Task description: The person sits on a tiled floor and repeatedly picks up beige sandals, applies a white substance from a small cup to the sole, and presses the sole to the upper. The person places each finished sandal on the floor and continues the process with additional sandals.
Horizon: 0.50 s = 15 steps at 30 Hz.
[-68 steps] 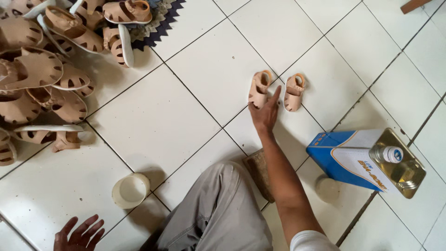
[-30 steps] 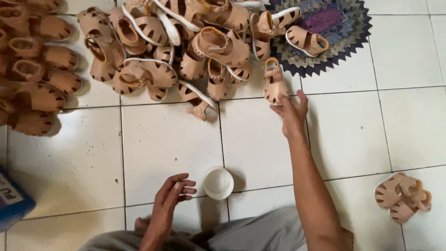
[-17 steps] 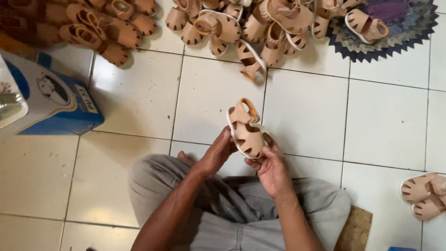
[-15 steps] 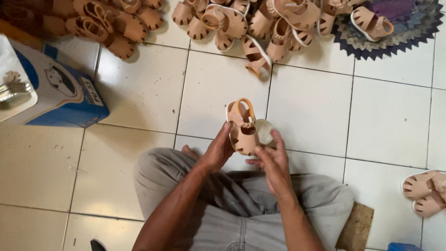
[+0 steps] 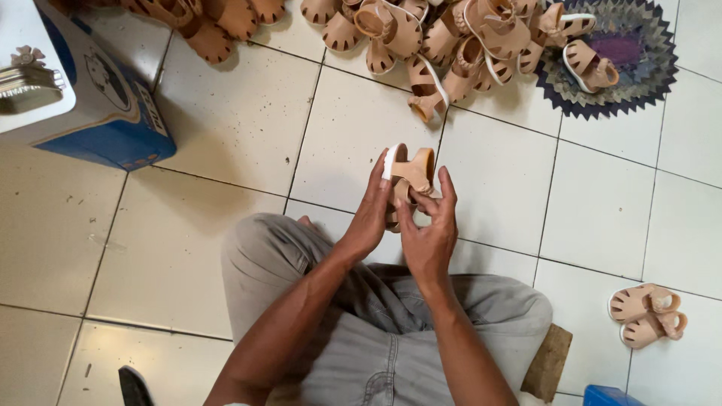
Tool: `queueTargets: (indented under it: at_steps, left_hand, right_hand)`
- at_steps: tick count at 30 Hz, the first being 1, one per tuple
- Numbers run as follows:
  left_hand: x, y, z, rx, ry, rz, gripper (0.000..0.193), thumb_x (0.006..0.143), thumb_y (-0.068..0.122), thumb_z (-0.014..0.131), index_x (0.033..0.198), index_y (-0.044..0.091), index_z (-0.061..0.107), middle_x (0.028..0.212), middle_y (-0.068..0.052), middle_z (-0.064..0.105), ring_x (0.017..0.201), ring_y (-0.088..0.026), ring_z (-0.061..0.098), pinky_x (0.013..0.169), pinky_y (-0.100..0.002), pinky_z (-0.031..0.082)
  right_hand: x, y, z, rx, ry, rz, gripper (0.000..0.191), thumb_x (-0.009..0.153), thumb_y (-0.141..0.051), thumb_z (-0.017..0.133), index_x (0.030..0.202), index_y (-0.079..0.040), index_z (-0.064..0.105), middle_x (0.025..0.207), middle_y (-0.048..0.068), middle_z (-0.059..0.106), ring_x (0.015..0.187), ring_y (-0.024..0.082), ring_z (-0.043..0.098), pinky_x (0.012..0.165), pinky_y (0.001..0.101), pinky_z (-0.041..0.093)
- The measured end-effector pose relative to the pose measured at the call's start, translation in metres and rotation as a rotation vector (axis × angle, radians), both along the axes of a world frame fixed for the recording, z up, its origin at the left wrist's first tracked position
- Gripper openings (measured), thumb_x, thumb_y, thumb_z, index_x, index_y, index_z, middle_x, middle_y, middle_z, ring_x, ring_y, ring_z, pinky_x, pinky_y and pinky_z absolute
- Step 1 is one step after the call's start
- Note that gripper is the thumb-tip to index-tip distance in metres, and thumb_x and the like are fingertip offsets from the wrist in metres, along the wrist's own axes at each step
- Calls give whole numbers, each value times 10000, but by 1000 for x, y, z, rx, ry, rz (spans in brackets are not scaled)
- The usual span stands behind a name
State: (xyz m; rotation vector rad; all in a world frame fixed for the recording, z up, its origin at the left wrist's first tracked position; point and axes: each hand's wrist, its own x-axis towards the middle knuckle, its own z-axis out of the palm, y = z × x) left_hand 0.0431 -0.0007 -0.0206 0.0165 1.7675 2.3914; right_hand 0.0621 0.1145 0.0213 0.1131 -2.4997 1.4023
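Hands, left (image 5: 374, 210) and right (image 5: 430, 229), clasp tan sandal (image 5: 408, 171) upright above knees.

I hold a small tan sandal (image 5: 410, 174) up between both hands, its white sole edge turned toward my left hand (image 5: 374, 210), whose fingers wrap its side. My right hand (image 5: 429, 233) grips it from below, fingertips (image 5: 445, 184) against the strap. Beyond my hands lies a heap of tan sandals (image 5: 421, 37). Far left of my left hand stands a blue box (image 5: 105, 113); a finished sandal pair (image 5: 647, 314) lies right of my right arm.
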Motion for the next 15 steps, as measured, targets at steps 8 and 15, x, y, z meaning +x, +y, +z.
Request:
queueTargets:
  at_steps: [8, 15]
  left_hand:
    - [-2, -2, -17, -80, -150, -47, 644, 1071, 490, 287, 1630, 229, 103, 1285, -208, 585, 1165, -309, 633, 971, -440, 527]
    - [-5, -1, -17, -169, -207, -112, 642, 1061, 512, 261, 1615, 206, 155, 1207, -212, 605, 1106, -301, 669, 897, -432, 553]
  right_hand:
    - [1, -6, -18, 205, 249, 45, 668, 933, 21, 743, 1518, -73, 434, 1113, 108, 755, 1024, 199, 735, 871, 338, 581]
    - [-12, 36, -21, -11, 140, -47, 571, 982, 20, 695, 1495, -17, 446, 1160, 115, 717, 982, 169, 736, 753, 276, 641]
